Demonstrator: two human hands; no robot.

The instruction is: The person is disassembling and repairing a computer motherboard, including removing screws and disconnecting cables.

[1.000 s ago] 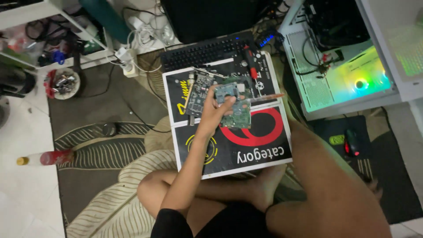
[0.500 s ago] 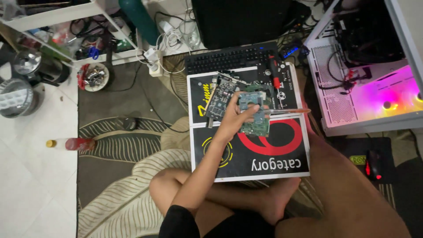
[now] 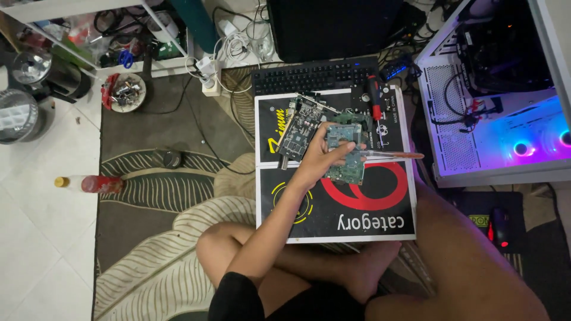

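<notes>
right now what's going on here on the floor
A person sits cross-legged on a rug with a black board across their legs. Their left hand holds a small green circuit board above it. A thin stick-like tool reaches the board from the right; the right hand is hidden. A second circuit card, a red screwdriver and a keyboard lie just beyond.
</notes>
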